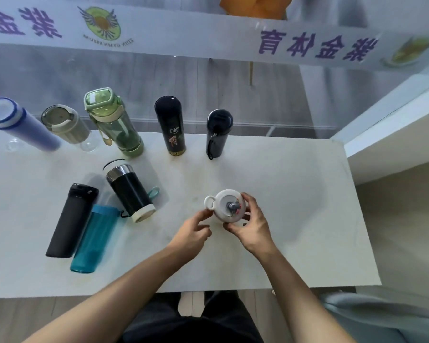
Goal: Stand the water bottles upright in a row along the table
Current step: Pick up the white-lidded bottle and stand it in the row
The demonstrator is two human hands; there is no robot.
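White bench (282,169) carries five bottles upright along its far edge. Three lie flat at left: black flask (68,222), teal bottle (96,240), steel-collared bottle (129,190). Right hand (249,225) grips a white bottle (229,205) upright at centre. Left hand (193,230), fingers loosely curled, touches its side.

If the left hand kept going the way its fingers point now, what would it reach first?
The left hand points up-right at the white bottle the right hand grips; its fingertips look nearly on the lid's loop already, though depth is unclear.
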